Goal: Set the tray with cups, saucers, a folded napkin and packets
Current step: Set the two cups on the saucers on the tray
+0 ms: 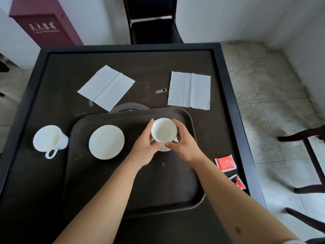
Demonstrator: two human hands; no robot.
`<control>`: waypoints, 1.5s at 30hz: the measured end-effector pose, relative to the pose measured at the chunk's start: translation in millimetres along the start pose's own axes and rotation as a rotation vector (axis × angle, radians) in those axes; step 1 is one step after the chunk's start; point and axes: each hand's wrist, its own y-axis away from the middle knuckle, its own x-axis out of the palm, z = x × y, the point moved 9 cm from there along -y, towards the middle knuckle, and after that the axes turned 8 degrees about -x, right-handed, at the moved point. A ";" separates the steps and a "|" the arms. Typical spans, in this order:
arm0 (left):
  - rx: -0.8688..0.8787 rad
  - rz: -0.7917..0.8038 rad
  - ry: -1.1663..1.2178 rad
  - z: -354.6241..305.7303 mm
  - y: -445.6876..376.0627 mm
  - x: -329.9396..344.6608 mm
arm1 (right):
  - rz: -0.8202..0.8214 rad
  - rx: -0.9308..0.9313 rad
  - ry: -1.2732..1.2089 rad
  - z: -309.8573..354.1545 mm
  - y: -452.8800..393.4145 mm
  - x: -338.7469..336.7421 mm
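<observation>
Seating the cup (163, 130) squarely is the job: left hand (146, 148) and right hand (184, 143) both curl round its sides, holding it over the right saucer (166, 148) on the tray (158, 187). Lower it level, centred, then release gently.

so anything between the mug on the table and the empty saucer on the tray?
Nothing visible. The mug stands left of the tray; only the tray's low rim lies between it and the empty saucer. Both hands hold the other cup, off that path.
</observation>
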 end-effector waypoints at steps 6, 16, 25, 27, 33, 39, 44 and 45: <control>0.021 -0.016 0.101 -9.8 16.5 -10.8 | 0.047 0.051 -0.035 2.7 13.3 3.6; 0.075 -0.131 -0.683 8.5 121.5 -45.8 | 0.130 0.149 0.810 8.4 113.3 -2.1; 0.109 -0.121 -1.144 32.2 205.0 -37.5 | 0.326 0.074 1.041 48.6 170.7 57.4; 0.117 -0.130 -1.162 32.1 216.4 -42.5 | 0.365 0.048 1.089 65.4 173.7 70.8; 0.171 -0.211 -1.175 17.5 243.3 -68.6 | 0.450 0.010 1.224 106.6 183.1 100.0; 0.182 -0.224 -1.160 4.4 259.2 -86.3 | 0.506 -0.039 1.232 130.5 183.1 120.6; 0.178 -0.238 -1.174 -0.1 265.0 -99.1 | 0.573 -0.089 1.193 136.8 167.0 146.4; 0.158 -0.242 -1.174 1.4 265.0 -104.2 | 0.585 -0.099 1.190 137.4 162.4 152.1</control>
